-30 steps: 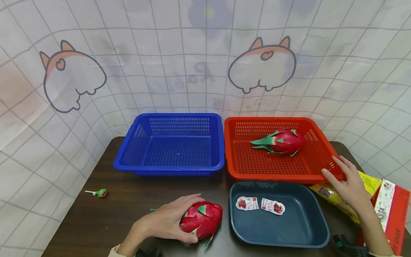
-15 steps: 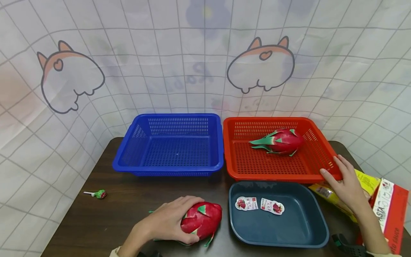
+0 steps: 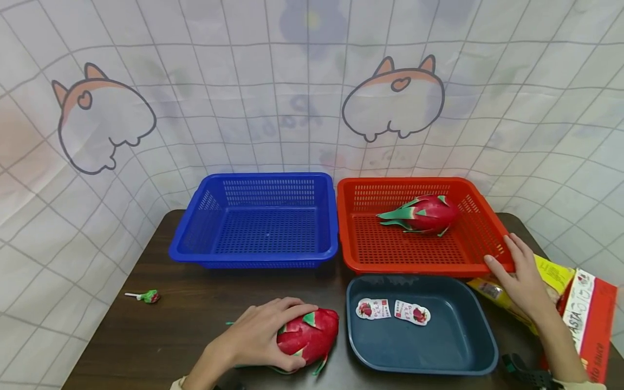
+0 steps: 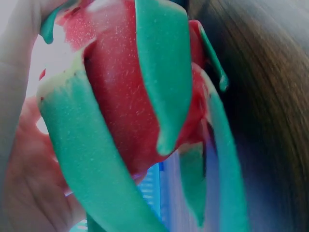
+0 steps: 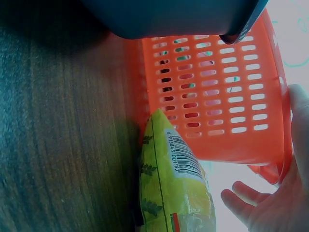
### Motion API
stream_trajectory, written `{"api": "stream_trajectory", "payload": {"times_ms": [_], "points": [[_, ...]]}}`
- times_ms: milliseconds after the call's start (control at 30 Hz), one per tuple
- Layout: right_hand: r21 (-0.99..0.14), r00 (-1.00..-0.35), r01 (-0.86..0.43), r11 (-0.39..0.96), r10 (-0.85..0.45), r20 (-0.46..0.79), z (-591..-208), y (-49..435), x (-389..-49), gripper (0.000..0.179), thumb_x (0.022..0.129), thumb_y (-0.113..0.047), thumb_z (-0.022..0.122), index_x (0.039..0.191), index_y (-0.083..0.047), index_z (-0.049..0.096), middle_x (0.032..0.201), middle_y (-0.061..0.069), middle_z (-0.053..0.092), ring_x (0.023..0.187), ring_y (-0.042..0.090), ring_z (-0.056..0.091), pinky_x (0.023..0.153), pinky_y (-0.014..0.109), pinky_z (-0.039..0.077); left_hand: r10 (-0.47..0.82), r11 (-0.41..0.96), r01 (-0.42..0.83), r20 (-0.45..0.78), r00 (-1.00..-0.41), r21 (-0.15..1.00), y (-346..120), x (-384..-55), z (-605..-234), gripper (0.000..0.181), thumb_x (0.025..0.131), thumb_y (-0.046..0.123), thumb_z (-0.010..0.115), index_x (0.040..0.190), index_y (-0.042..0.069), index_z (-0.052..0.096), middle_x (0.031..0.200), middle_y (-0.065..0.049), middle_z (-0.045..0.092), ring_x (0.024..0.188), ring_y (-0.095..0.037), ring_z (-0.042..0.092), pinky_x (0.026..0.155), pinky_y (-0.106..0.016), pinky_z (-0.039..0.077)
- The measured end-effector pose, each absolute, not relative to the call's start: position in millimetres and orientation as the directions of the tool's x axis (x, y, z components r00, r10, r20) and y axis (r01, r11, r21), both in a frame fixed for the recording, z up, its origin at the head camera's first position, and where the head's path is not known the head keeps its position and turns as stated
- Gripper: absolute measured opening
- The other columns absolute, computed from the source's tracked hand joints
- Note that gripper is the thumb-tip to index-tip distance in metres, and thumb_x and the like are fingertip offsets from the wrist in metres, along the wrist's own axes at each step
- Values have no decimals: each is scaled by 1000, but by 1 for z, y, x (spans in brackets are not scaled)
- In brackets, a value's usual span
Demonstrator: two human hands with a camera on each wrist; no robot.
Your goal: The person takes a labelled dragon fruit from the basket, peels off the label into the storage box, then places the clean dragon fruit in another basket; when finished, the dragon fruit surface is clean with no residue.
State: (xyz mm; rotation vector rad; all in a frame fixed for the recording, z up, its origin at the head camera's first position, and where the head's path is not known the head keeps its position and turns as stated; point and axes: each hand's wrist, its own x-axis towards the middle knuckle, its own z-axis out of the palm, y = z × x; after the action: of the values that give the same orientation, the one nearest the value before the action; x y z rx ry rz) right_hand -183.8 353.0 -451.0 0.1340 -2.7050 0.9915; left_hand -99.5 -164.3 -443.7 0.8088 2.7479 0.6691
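My left hand (image 3: 260, 336) holds a red dragon fruit (image 3: 312, 333) low over the table, fingers over its top and thumb along its near side. In the left wrist view the green leafy scales of this dragon fruit (image 4: 125, 92) hang toward the camera. My right hand (image 3: 524, 281) rests at the front right corner of the red basket (image 3: 414, 268), thumb on the front rim and relaxed fingers by the right side. In the right wrist view the thumb lies along the rim. A second dragon fruit (image 3: 434, 214) lies inside that basket, its green end pointing left.
A blue basket (image 3: 253, 260) stands left of the red one. In front sits a dark blue tray (image 3: 439, 352) with two dragon-fruit stickers (image 3: 372, 309). Near the right arm are a yellow packet (image 3: 556, 276) and a pasta sauce box (image 3: 597, 325). A lollipop (image 3: 148, 296) lies at left.
The whole head view has shifted slightly left. My left hand's forefinger reaches a little farther over the dragon fruit. My right hand stays at the red basket's corner.
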Motion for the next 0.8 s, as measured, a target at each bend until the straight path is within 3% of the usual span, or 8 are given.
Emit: {"api": "stream_trajectory", "payload": {"times_ms": [200,367,567,800], "points": [[-626,-963,-170,761,7,270,-453,353,-184,76,96,-30,53,155,-3,14,162,23,5,138,56,14,91,78,31,491,762,433,6,-871,482,-165,-97,-435,71,70,65,68,135,56,40,134,14,54,113,-11,54,73,-34,50],[-624,-961,-174,762,7,276,-454,353,-184,76,96,-31,53,155,-2,15,161,24,6,138,56,15,91,78,30,443,748,487,207,-872,452,-173,-94,-423,76,66,58,76,135,50,46,131,15,55,109,-6,56,68,-22,52],[-624,-959,-179,761,7,284,-454,354,-183,75,96,-30,53,154,-3,16,161,23,7,138,55,15,91,78,29,418,761,584,475,-775,282,-178,-91,-413,81,63,57,79,137,37,52,131,8,58,112,-11,58,63,-26,57],[-625,-951,-205,753,-2,309,-454,354,-186,72,96,-27,53,153,0,19,160,24,9,139,55,15,93,78,28,422,772,615,594,-685,161,-165,-90,-413,84,63,64,77,137,30,55,128,-2,61,109,-19,61,63,-33,60]]}}
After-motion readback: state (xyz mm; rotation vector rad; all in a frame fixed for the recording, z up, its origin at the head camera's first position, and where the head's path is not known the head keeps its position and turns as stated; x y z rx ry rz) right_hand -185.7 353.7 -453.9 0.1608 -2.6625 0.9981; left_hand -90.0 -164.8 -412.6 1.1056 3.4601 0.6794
